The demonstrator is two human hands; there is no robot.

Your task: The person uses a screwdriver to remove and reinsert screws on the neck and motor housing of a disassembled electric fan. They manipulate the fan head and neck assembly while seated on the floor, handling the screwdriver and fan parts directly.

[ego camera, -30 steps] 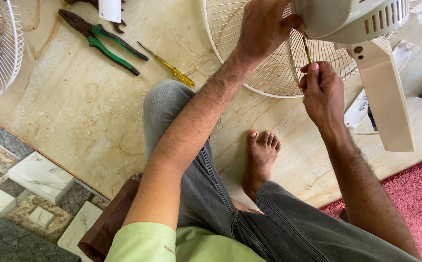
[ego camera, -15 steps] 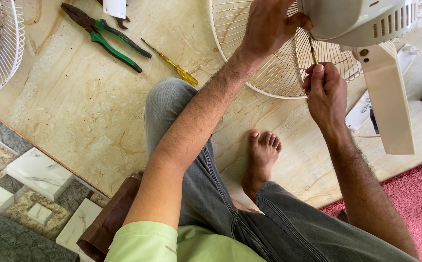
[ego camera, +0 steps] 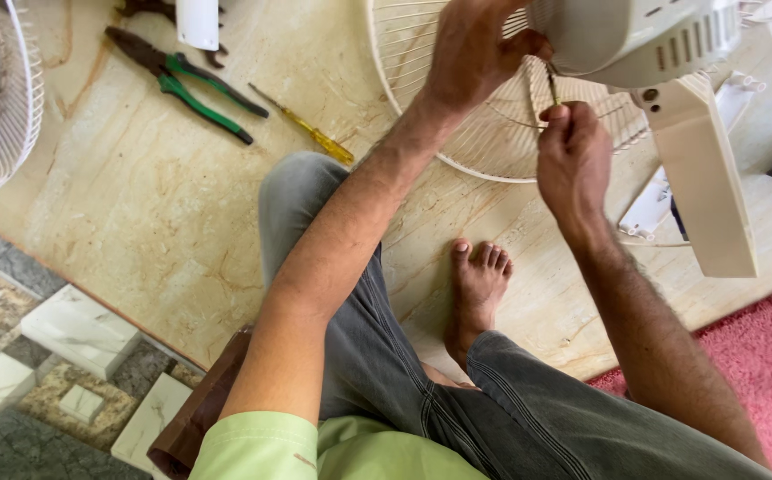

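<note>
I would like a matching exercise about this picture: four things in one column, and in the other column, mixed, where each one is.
Things:
1. pliers
2. yellow screwdriver
3. left hand
4. right hand

Places:
A. on the white fan motor housing, by the wire grille
B. on the floor, far left of the tools, green handles
C. below the housing, gripping a thin tool shaft
D. on the floor, between the pliers and the grille

Pairs: 1-B, 2-D, 3-A, 4-C
</note>
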